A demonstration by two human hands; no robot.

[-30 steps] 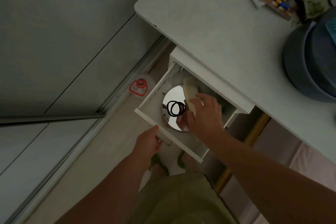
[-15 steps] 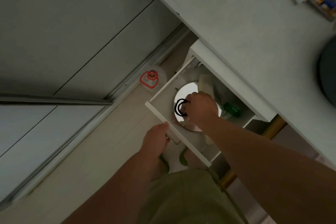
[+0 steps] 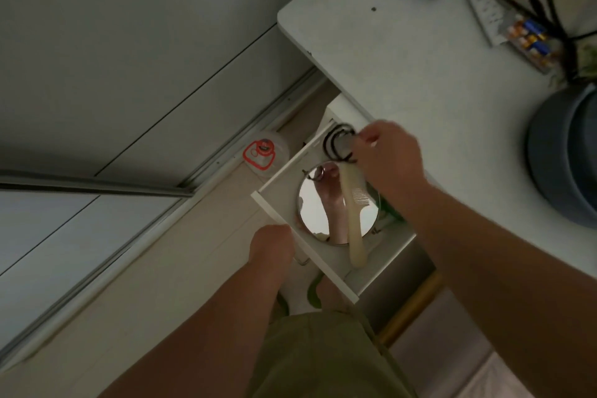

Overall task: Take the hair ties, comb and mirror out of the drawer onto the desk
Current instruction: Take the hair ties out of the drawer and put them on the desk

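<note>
At about 9 o'clock from the drawer, a clear container with a red-rimmed lid [image 3: 262,153] sits on the floor by the sliding-door track. The left hand [image 3: 272,244] is closed on the front edge of the open white drawer [image 3: 292,173], at its 7 o'clock corner. Inside, the round mirror [image 3: 318,205] lies flat, and the cream comb [image 3: 350,220] lies across it, handle toward 6 o'clock. At 12 o'clock from the mirror, the right hand [image 3: 389,160] pinches the black hair ties [image 3: 336,145], lifted above the drawer near the edge of the desk [image 3: 420,74]. A blue-grey round bin [image 3: 568,158] sits at 3 o'clock on the desk.
</note>
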